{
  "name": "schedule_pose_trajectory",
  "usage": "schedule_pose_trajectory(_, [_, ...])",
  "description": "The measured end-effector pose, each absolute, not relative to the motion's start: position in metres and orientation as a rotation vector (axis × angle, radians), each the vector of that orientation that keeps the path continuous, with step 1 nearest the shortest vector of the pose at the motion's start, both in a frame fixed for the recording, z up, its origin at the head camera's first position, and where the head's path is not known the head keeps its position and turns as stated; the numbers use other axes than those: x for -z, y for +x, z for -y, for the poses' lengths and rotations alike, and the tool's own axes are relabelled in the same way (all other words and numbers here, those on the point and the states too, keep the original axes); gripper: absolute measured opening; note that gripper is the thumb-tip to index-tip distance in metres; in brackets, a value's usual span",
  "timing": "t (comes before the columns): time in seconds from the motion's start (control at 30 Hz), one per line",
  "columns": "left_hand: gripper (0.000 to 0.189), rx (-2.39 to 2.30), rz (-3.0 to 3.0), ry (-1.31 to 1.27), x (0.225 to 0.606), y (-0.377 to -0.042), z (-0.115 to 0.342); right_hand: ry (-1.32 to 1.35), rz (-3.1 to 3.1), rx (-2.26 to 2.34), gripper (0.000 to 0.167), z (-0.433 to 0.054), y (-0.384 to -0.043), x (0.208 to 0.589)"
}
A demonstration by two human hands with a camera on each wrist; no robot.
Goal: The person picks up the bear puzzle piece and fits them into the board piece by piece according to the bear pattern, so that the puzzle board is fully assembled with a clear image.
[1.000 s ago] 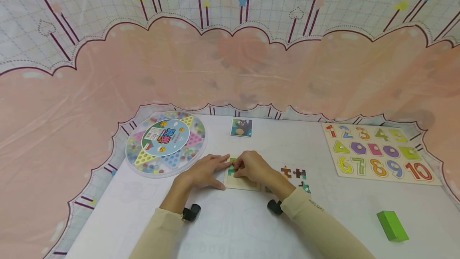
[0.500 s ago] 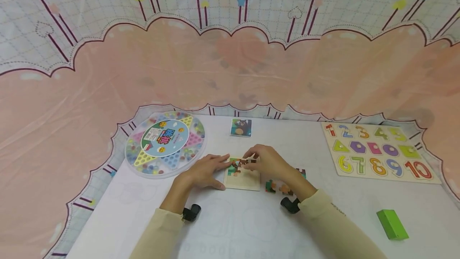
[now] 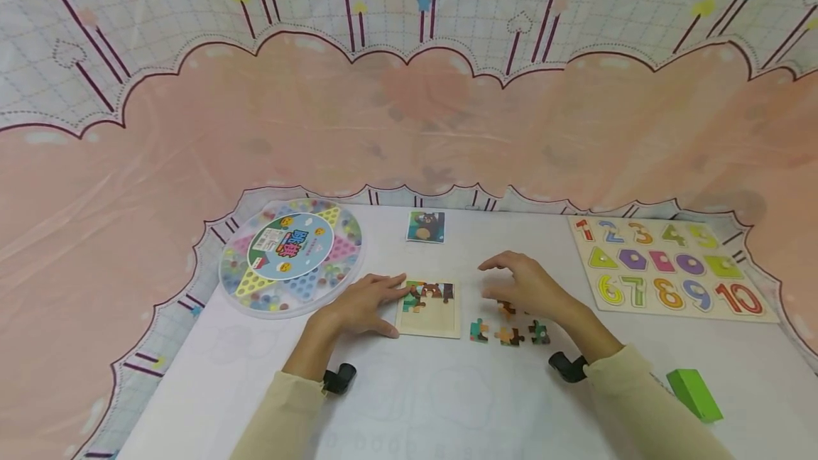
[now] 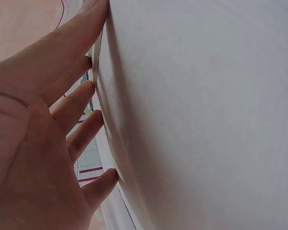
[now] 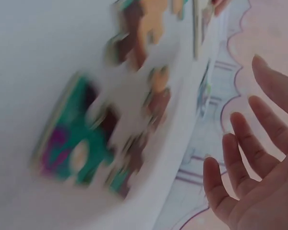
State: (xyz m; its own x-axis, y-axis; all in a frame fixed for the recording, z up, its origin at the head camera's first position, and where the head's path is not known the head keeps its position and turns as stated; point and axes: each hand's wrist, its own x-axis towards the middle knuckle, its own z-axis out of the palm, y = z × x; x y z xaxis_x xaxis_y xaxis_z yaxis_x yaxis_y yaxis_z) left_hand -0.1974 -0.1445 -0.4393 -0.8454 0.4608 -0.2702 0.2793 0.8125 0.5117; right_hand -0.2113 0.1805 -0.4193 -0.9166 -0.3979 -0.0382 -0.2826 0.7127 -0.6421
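A square wooden puzzle tray (image 3: 434, 321) lies in the middle of the table, with several bear-picture pieces (image 3: 437, 291) fitted along its top and upper left. My left hand (image 3: 361, 304) rests at the tray's left side, thumb and fingers spread, touching its edge. In the left wrist view its fingertips (image 4: 97, 117) meet the table surface and the tray's edge. To the right of the tray, my right hand (image 3: 530, 289) hovers over loose jigsaw pieces (image 3: 509, 336), partly covering some. Its fingers are relaxed and hold nothing. A teal corner piece (image 5: 77, 139) looks blurred in the right wrist view.
A small bear picture card (image 3: 426, 226) lies behind the tray. A round Chinese checkers set (image 3: 292, 258) is at the left back. On the right are a wooden number-and-shape board (image 3: 671, 268) and a green block (image 3: 694, 395). A patterned curtain (image 3: 383, 133) hangs behind.
My right hand has let go of a brown bear piece at the tray's top right and moved right, over the loose pieces. The left hand stays at the tray's left edge.
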Motion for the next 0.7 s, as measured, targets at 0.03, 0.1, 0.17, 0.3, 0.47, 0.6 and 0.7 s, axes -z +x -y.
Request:
schedule_pose_trajectory(0.03, [0.081, -0.658, -2.611, 0.558, 0.439, -0.198, 0.144, -0.539, -2.745, 0.981, 0.04, -0.184, -0.21, 0.42])
schedule_pose_trajectory(0.1, [0.081, -0.665, -2.609, 0.559, 0.44, -0.198, 0.145, -0.529, -2.744, 0.973, 0.041, -0.191, -0.209, 0.421])
schedule_pose_trajectory(0.17, [0.081, -0.67, -2.608, 0.555, 0.44, -0.198, 0.145, -0.52, -2.736, 0.973, 0.042, -0.197, -0.208, 0.423])
schedule_pose_trajectory(0.3, [0.081, -0.662, -2.61, 0.553, 0.442, -0.199, 0.145, -0.52, -2.735, 0.942, 0.046, -0.207, -0.207, 0.428])
schedule_pose_trajectory(0.47, [0.081, -0.667, -2.611, 0.549, 0.441, -0.198, 0.145, -0.552, -2.732, 0.875, 0.047, -0.211, -0.207, 0.437])
schedule_pose_trajectory(0.6, [0.081, -0.673, -2.604, 0.54, 0.441, -0.197, 0.144, -0.56, -2.707, 0.869, 0.044, -0.214, -0.206, 0.444])
schedule_pose_trajectory(0.7, [0.081, -0.67, -2.603, 0.541, 0.441, -0.197, 0.144, -0.549, -2.695, 0.872, 0.045, -0.215, -0.206, 0.448])
